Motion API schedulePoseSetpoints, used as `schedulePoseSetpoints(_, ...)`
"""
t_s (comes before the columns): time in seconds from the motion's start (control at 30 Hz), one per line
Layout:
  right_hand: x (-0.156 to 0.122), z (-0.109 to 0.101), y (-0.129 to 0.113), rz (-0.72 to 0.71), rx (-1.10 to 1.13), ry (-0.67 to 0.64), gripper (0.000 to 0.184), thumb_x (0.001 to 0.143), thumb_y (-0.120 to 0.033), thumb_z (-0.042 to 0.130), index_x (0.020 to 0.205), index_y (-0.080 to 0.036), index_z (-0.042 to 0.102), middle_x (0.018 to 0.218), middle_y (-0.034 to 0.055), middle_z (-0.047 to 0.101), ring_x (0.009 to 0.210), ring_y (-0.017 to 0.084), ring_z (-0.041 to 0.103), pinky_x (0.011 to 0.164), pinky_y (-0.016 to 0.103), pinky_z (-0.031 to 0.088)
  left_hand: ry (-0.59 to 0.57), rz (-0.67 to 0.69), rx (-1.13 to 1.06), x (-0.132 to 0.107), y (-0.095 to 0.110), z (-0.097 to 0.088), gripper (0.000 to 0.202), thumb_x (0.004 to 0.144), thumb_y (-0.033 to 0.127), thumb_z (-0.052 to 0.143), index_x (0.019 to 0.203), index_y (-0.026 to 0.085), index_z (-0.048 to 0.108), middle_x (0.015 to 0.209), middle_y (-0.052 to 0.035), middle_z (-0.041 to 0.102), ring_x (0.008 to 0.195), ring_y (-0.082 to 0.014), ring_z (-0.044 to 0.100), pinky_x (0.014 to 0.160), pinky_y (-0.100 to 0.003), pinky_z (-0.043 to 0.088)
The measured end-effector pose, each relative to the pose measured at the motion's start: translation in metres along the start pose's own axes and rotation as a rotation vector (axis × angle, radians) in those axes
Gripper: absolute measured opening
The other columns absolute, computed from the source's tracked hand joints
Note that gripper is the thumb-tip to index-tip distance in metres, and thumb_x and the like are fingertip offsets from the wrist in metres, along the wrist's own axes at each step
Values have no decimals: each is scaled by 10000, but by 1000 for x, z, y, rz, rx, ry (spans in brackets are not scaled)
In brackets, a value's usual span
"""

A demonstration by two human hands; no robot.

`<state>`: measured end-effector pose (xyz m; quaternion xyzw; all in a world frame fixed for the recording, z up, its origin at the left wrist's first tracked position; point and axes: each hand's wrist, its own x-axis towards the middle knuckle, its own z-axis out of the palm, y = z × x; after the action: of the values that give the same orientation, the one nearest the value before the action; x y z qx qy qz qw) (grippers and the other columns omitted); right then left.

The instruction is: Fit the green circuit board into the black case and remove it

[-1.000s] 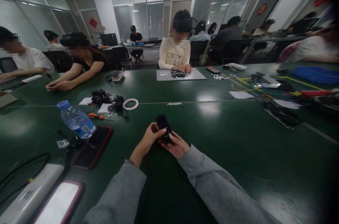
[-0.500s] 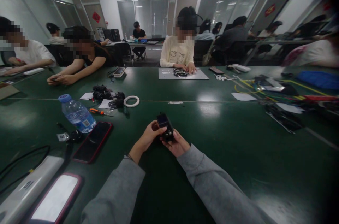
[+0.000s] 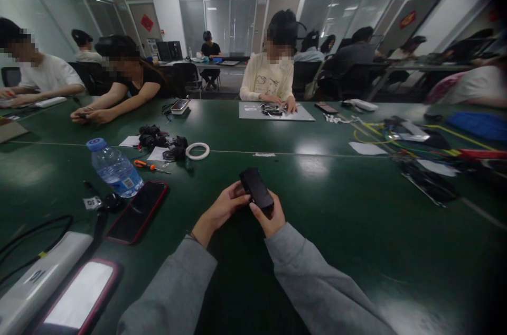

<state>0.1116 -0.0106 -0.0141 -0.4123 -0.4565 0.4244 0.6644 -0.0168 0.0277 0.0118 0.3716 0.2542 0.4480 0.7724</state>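
Observation:
Between both hands, above the green table (image 3: 340, 229), is a small black handheld device (image 3: 256, 188). A plain dark face of it is turned up toward me; no screen or buttons show there. My left hand (image 3: 227, 204) grips its left side, thumb at the lower left edge. On the right, my right hand (image 3: 272, 214) is closed around its lower end, with the thumb on the near edge. The fingers underneath are partly hidden.
To my left are a water bottle (image 3: 114, 168), a red-edged phone (image 3: 138, 212), a second phone (image 3: 81, 295), a white power strip-like bar (image 3: 47, 277) and an orange screwdriver (image 3: 148, 166). Ahead lie black cables (image 3: 152, 137) and a white ring (image 3: 197, 151). A person (image 3: 267, 76) sits opposite.
The device has been turned over: its screen and buttons faced up before, and a plain black face does now. My right hand has shifted its grip along its lower end.

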Motion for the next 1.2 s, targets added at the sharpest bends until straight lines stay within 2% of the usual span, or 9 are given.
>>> schedulePoseSetpoints(0.1,4,-10,1,-162,-308,-3,536,708,-311,679,1183,-198,456,1126,110,473,1063,252,461,992,441,347,-48,-18,-41,-3,1,8,583,639,142,724,1183,191,519,1132,-97,584,1054,-210,550,943,-356,378)
schedulePoseSetpoints(0.23,3,-16,5,-400,-707,-51,529,739,-260,594,1244,-191,449,1166,126,403,1110,283,402,982,484,343,-21,-54,-139,-5,-3,13,421,715,232,672,1115,166,556,1098,-100,601,1025,-206,561,928,-347,391)
schedulePoseSetpoints(0.5,-9,-2,1,-624,-810,-251,595,804,-213,523,1351,-280,300,1269,89,403,1156,280,395,956,475,352,186,-41,-296,1,-9,5,433,737,464,612,1062,178,581,1057,-90,634,967,-224,594,852,-368,451)
schedulePoseSetpoints(0.67,-12,4,-3,-418,-567,-227,696,699,-358,693,1297,-215,366,1233,126,413,1152,307,390,974,488,344,273,-26,-382,5,-8,-2,439,722,488,618,1046,193,582,1051,-72,640,968,-224,600,847,-377,464)
schedulePoseSetpoints(0.83,-6,4,2,-10,-153,-185,521,780,-384,621,1210,-200,392,1192,127,460,1080,246,484,960,435,371,212,-31,-373,2,-7,3,410,746,398,620,1092,183,574,1076,-83,635,1023,-226,578,884,-378,444)
schedulePoseSetpoints(0.9,-5,3,5,84,-17,-150,504,755,-395,655,1162,-205,425,1190,117,482,1077,238,496,983,426,356,158,-47,-319,-1,-6,7,404,749,361,624,1107,182,572,1086,-90,632,1038,-233,571,899,-385,432)
schedulePoseSetpoints(1.0,-4,2,6,113,-5,-129,516,701,-356,713,1125,-206,461,1195,107,494,1120,242,474,1030,434,317,100,-64,-241,-7,-3,12,401,749,325,630,1118,178,574,1113,-99,622,1054,-242,561,919,-394,413)
schedulePoseSetpoints(1.1,-6,1,7,95,-82,-195,560,681,-327,729,1156,-213,457,1223,101,482,1160,247,446,1060,442,286,103,-31,-224,-8,-2,12,370,756,297,626,1102,172,584,1139,-96,609,1075,-226,546,942,-367,396)
schedulePoseSetpoints(1.2,-6,-1,9,56,-184,-213,559,699,-338,706,1181,-206,456,1204,106,505,1133,246,476,1036,432,334,120,-5,-231,-4,-6,9,334,767,296,617,1075,168,594,1159,-88,595,1068,-205,544,939,-335,397)
